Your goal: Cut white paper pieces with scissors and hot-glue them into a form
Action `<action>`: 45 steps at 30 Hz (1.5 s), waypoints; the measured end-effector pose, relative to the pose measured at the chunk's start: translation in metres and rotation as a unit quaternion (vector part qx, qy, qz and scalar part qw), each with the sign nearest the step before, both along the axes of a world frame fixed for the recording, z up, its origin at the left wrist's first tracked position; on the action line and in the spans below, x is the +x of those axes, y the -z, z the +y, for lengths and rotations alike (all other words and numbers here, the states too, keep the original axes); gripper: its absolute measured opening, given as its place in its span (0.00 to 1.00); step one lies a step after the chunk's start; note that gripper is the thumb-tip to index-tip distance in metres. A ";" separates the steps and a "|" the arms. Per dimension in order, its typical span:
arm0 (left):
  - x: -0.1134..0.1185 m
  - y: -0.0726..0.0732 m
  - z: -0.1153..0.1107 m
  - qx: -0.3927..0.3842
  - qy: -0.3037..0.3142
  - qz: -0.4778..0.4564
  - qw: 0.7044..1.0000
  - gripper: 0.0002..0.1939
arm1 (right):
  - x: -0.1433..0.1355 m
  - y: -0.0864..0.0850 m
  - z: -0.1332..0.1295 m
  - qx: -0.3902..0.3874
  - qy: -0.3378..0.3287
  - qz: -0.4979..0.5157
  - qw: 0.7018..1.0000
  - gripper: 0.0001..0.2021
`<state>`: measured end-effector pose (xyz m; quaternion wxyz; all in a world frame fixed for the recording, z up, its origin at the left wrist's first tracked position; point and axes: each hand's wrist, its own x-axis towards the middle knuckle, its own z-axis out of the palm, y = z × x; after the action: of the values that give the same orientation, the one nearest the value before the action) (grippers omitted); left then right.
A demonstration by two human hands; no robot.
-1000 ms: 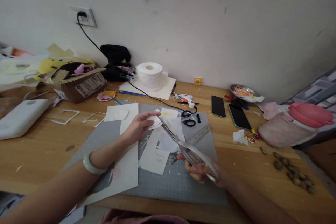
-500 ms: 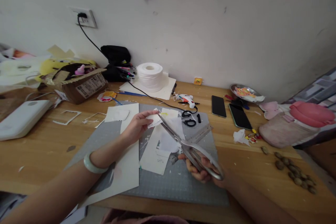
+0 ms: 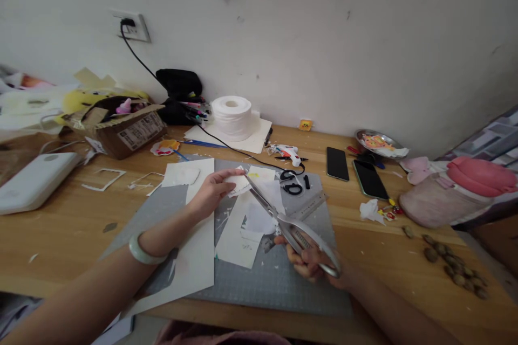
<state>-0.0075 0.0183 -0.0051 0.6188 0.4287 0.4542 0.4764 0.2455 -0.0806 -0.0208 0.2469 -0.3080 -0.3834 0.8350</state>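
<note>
My left hand pinches a small piece of white paper above the cutting mat. Large metal scissors are in my right hand, whose fingers wrap round the handles. Their blade tips reach up to the right edge of the white piece. Whether the blades are closed on the paper I cannot tell. Underneath lie white sheets and cut strips on the grey cutting mat. A second, black-handled pair of scissors and a ruler lie on the mat's right part.
Behind the mat stand a white paper roll and a glue gun. Two phones, a metal bowl and a pink-topped bag are at the right. A cardboard box and a white device are left.
The scissors' handles have drawn slightly closer together in my right hand. My left hand keeps its hold on the paper, almost unmoved.
</note>
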 end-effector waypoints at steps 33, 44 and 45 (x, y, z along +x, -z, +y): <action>-0.001 0.007 0.002 0.003 0.011 -0.015 1.000 0.16 | -0.001 -0.003 -0.002 0.037 -0.002 0.000 0.999 0.22; 0.000 0.006 0.001 0.004 0.004 -0.029 1.000 0.15 | 0.001 0.001 -0.003 0.029 -0.003 -0.017 0.999 0.25; 0.000 0.006 0.002 0.004 0.004 -0.030 1.000 0.15 | 0.002 0.001 -0.003 0.030 -0.005 -0.017 0.999 0.25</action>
<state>-0.0072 0.0198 -0.0109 0.6322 0.4185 0.4318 0.4886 0.2472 -0.0833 -0.0221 0.2452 -0.3122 -0.4140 0.8191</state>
